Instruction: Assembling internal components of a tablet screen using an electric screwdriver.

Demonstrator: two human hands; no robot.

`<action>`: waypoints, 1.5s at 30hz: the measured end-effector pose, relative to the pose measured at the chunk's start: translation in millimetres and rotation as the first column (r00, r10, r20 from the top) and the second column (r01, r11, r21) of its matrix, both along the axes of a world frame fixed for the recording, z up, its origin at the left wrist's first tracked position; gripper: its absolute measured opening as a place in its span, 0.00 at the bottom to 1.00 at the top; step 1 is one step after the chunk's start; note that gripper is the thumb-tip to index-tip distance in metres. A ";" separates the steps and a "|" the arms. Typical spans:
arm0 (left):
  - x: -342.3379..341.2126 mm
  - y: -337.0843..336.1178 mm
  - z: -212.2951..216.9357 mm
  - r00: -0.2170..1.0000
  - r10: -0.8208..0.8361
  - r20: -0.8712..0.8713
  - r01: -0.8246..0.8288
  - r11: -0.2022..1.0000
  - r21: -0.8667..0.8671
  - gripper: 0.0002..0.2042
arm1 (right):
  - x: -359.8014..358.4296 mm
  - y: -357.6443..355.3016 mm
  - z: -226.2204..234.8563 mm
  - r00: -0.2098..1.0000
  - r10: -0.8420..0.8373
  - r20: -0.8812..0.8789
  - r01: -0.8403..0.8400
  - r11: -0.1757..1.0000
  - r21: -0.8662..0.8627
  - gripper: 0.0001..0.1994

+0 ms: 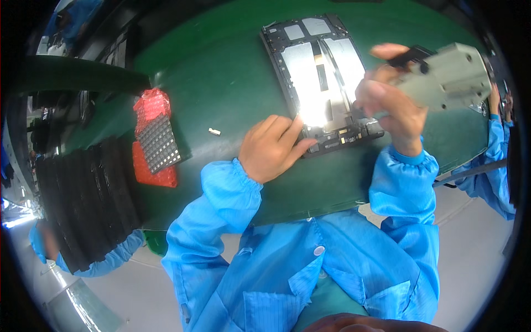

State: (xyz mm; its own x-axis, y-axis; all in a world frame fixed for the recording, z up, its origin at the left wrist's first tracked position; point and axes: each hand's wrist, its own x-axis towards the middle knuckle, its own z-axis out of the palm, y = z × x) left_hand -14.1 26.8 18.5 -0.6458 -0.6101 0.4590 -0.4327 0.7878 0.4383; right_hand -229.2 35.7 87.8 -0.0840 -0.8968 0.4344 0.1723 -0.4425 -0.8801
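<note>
An opened tablet-like device [308, 55] with a black frame and shiny silver inside panels lies tilted on the green table. My left hand [270, 146] steadies its near left corner, with thumb and fingertips on the edge. Over its right side is my right hand [397, 108], smeared by motion, with curled fingers. What those fingers hold, if anything, is hidden from me. A pale grey-green housing [451, 77] with screw holes and a black part overlaps the right hand's far side; I cannot tell whether the hand touches it.
On the green table [221, 77], a small whitish piece [214, 131] lies left of my left hand. Farther left, a grey tray of small pockets [159, 145] rests on red bubble wrap [153, 105]. Black ribbed material [88, 199] stands at the left edge. People in blue sit nearby.
</note>
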 end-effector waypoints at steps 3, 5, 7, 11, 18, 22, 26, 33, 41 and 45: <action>-8.2 -5.4 -3.9 1.000 0.013 -0.024 -0.014 1.000 -0.018 0.19 | 29.1 -21.2 3.6 0.994 0.101 0.035 -0.102 0.994 0.041 0.17; -10.4 -1.3 -8.7 0.996 0.083 -0.017 -0.084 0.994 -0.065 0.17 | 40.6 -32.0 1.7 0.990 0.139 0.013 -0.140 0.987 0.084 0.16; -12.7 2.4 -10.1 0.995 0.099 -0.033 -0.101 0.993 -0.060 0.17 | 45.6 -37.8 -2.4 0.986 0.163 -0.043 -0.159 0.983 0.089 0.17; -14.7 5.6 -7.6 0.992 0.095 -0.081 -0.098 0.994 -0.040 0.16 | 48.2 -42.4 -10.6 0.972 0.200 -0.126 -0.182 0.973 0.141 0.18; -15.0 1.4 -3.0 0.991 0.093 -0.101 -0.090 0.995 0.031 0.15 | 45.8 -43.2 -8.3 0.961 0.226 -0.161 -0.190 0.958 0.214 0.18; -11.3 -4.9 -6.7 0.988 0.098 -0.116 -0.093 0.994 0.054 0.16 | 49.8 -51.3 -13.1 0.956 0.236 -0.177 -0.192 0.953 0.236 0.18; -11.3 -3.3 -8.5 0.988 0.100 -0.122 -0.091 0.993 0.071 0.16 | 50.1 -50.1 -17.1 0.955 0.245 -0.169 -0.204 0.951 0.230 0.18; -6.9 3.0 -9.1 0.994 0.092 -0.063 -0.089 0.995 0.049 0.16 | 60.9 -38.7 -22.5 0.980 0.155 -0.123 -0.117 0.955 0.271 0.14; 47.6 -21.7 22.6 0.988 0.046 0.149 -0.071 0.984 0.166 0.15 | 62.4 -44.9 -33.2 0.991 0.122 -0.063 -0.108 0.976 0.190 0.16; 103.2 -38.4 31.8 0.931 0.280 0.234 -0.339 0.900 0.273 0.13 | 54.8 -44.7 -32.1 0.993 0.112 0.028 -0.115 0.981 0.155 0.16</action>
State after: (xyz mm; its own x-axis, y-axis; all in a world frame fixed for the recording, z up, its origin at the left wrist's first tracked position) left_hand 89.1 -11.6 50.3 -0.4561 -0.8830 0.1103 -0.7291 0.4419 0.5227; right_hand -174.4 -9.0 55.8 0.0152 -0.9577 0.2873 0.2306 -0.2763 -0.9330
